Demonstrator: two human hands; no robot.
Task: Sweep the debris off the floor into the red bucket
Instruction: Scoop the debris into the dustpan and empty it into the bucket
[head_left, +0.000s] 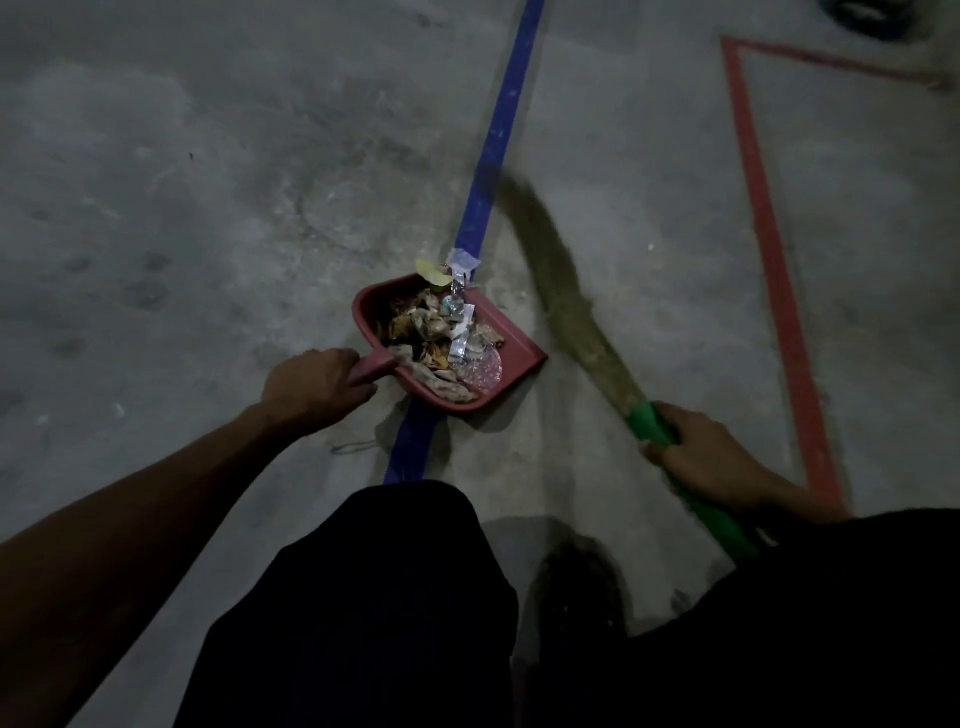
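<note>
- The red dustpan (514, 358) sits on the concrete floor (208, 182), straddling the blue floor line (493, 156); this scoop is the only red container in view.
- Inside it lies a heap of debris (441, 338): brownish crumpled scraps and dry leaves, silvery wrapper bits, a piece of clear plastic near the lower rim.
- A yellow leaf (434, 273) and a pale scrap of tape or paper (464, 260) lie at the pan's far edge, on or just over the rim; which, I cannot tell.
- The pan's handle points toward the person's left; its open mouth faces right and away, toward the broom.
- The left hand (311, 387) has its fingers curled round the dustpan handle, gripping it.
- The broom (561, 291) runs diagonally: green handle low on the right, grass bristles reaching up-left to the blue line, just beside the pan's mouth. The bristles are motion-blurred.
- The right hand (706, 457) is wrapped round the green handle near the bristle base.
- A red floor line (769, 249) marks a box, well apart to the right.
- Dark trousers (363, 597) fill the lower frame.
</note>
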